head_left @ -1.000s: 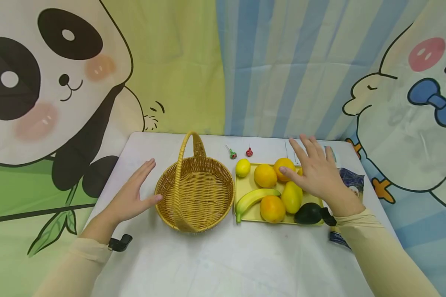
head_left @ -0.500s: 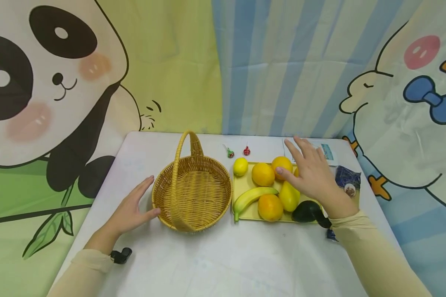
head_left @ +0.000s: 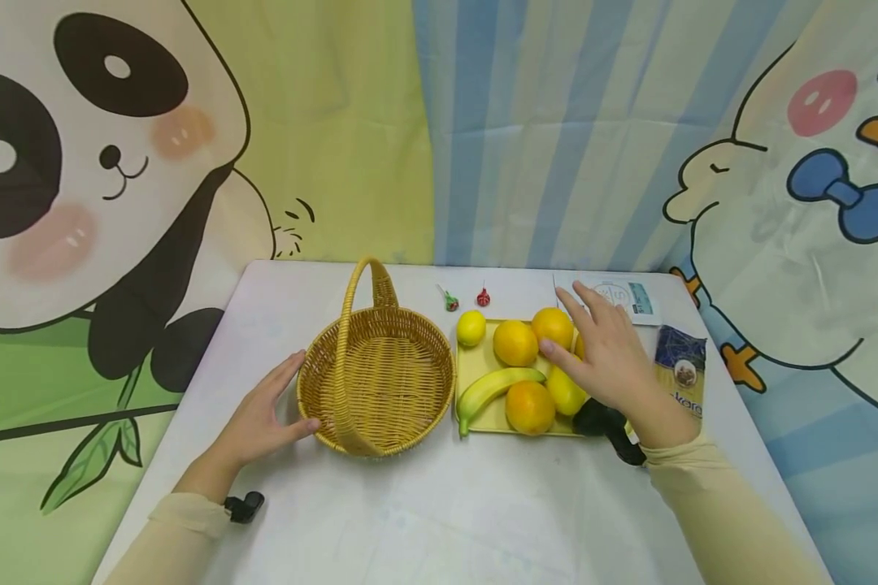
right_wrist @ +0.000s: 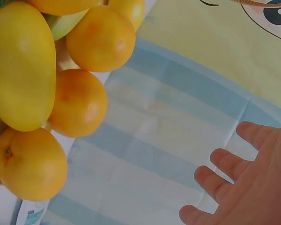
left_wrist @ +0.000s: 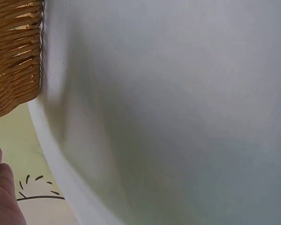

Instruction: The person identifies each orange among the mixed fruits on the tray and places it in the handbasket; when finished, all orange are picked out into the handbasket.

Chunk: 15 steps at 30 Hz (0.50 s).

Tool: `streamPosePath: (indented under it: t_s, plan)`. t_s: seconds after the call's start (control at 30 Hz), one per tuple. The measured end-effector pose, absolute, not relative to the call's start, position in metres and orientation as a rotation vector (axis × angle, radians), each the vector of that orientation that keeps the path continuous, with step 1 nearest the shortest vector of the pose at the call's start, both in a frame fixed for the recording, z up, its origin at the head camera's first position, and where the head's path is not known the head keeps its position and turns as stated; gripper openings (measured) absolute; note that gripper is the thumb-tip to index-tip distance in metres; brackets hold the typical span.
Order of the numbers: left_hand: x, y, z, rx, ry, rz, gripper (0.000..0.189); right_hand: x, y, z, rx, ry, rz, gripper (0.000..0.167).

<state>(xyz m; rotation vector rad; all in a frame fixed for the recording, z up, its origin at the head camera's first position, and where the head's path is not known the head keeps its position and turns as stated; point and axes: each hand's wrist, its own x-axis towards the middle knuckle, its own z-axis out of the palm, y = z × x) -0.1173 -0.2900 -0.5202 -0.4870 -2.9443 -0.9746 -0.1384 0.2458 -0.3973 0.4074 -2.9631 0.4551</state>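
Observation:
A round wicker basket [head_left: 395,398] with a tall handle stands on the white table. Beside its left side is my left hand [head_left: 263,418], fingers straight and thumb tip right at the rim. In the left wrist view the basket's woven wall [left_wrist: 16,61] shows close to the fingertips. My right hand [head_left: 606,349], fingers spread and holding nothing, is over the right part of a yellow tray [head_left: 492,421]. On the tray lie a banana [head_left: 493,392], a lemon [head_left: 471,327], several oranges [head_left: 515,343], a yellow mango [right_wrist: 23,68] and a dark avocado [head_left: 591,416], partly hidden by the wrist camera.
Behind the tray lie a green lollipop [head_left: 450,301] and a red lollipop [head_left: 484,298]. A white packet [head_left: 638,298] is at the back right, partly behind the right hand. A dark blue and gold bag [head_left: 682,366] lies right of the tray. Printed curtains [head_left: 497,130] surround the table.
My left hand has come in closer to the basket's side. The right hand has drawn slightly down and left over the tray, uncovering more of the bag. The view has shifted a little.

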Motion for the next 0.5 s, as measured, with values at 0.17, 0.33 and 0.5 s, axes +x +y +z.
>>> streamPosePath:
  t_s: [0.17, 0.33, 0.5]
  plan:
    - [-0.117, -0.289, -0.522, -0.482, -2.936, -0.984, 0.116, -0.132, 0.245, -0.408, 0.406, -2.987, 0.498, 0.085]
    - [-0.117, -0.289, -0.523, -0.483, -2.919, -0.989, 0.116, -0.125, 0.24, -0.419, 0.384, -3.003, 0.579, 0.092]
    - [-0.118, -0.291, -0.526, -0.48, -2.902, -1.011, 0.116, -0.118, 0.236, -0.432, 0.386, -2.995, 0.624, 0.1]
